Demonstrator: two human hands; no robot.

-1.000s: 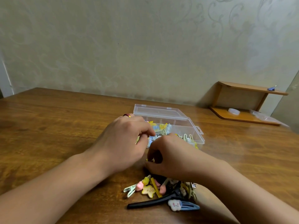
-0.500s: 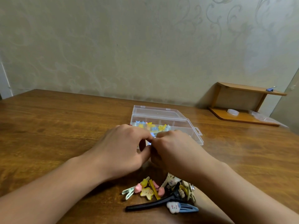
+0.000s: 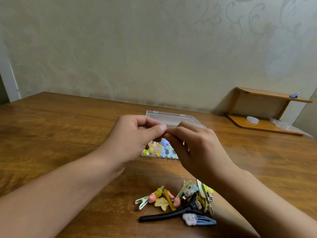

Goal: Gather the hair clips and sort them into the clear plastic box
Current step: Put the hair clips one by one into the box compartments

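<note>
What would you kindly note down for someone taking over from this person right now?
Left hand and right hand: raised over the box, fingertips pinched together; whatever they pinch is too small to see.
Box: open on the table, lid back, some small coloured clips already inside.
Left: the pile of clips near the table's front edge, including a long black clip and a blue cloud clip.

Glossy wooden table (image 3: 68, 134); clear plastic box (image 3: 171, 117)
</note>
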